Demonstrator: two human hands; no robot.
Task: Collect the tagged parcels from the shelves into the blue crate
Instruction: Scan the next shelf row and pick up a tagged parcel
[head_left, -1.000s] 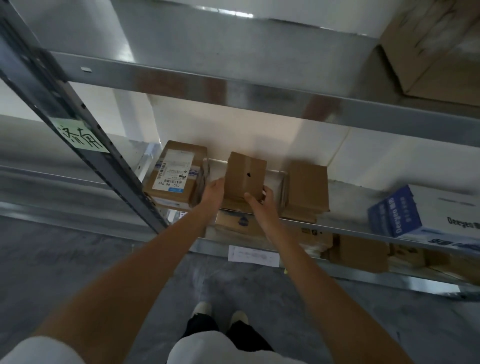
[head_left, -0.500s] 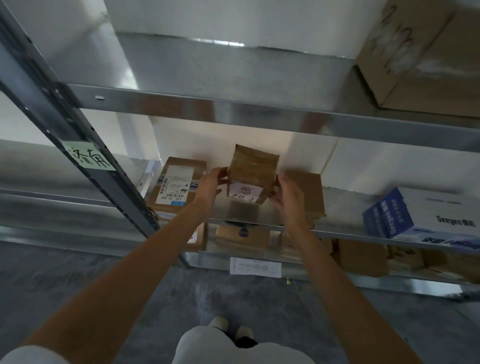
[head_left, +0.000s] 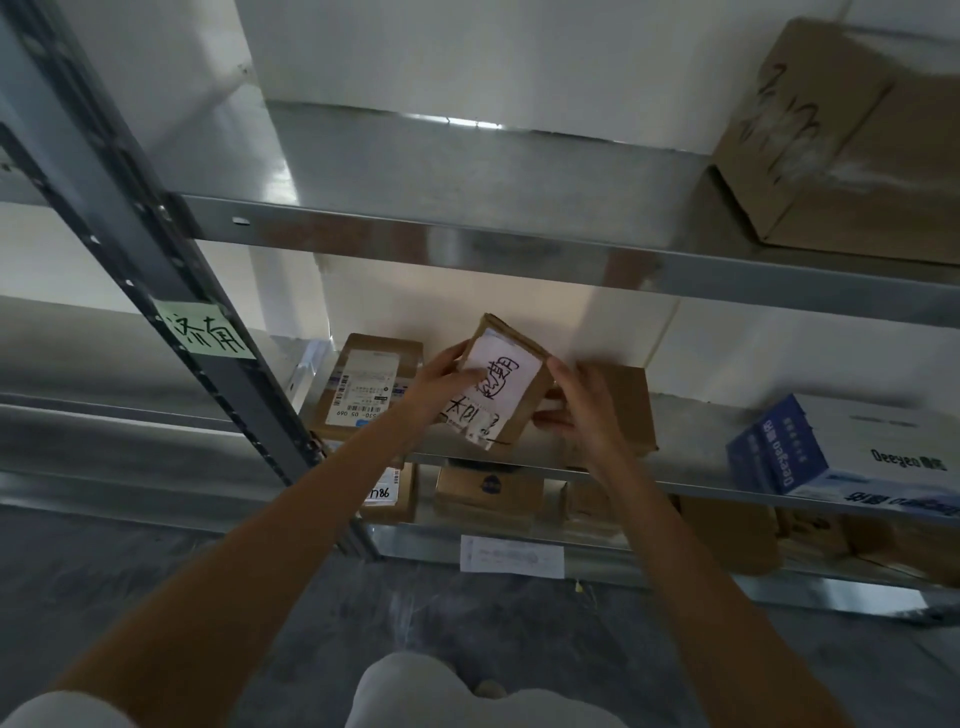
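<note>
Now the small parcel (head_left: 506, 387), gripped between left hand (head_left: 441, 382) and right hand (head_left: 582, 410), has tipped up, handwritten tag facing us — looks a keeper for the unseen crate.

Matt brown cardboard box (head_left: 506, 387) in my hands with a white paper label, glossy reflective metal shelf (head_left: 519, 249) mid-frame, glossy blue-and-white carton (head_left: 841, 457) at right, rough grey floor (head_left: 156, 571).
</note>
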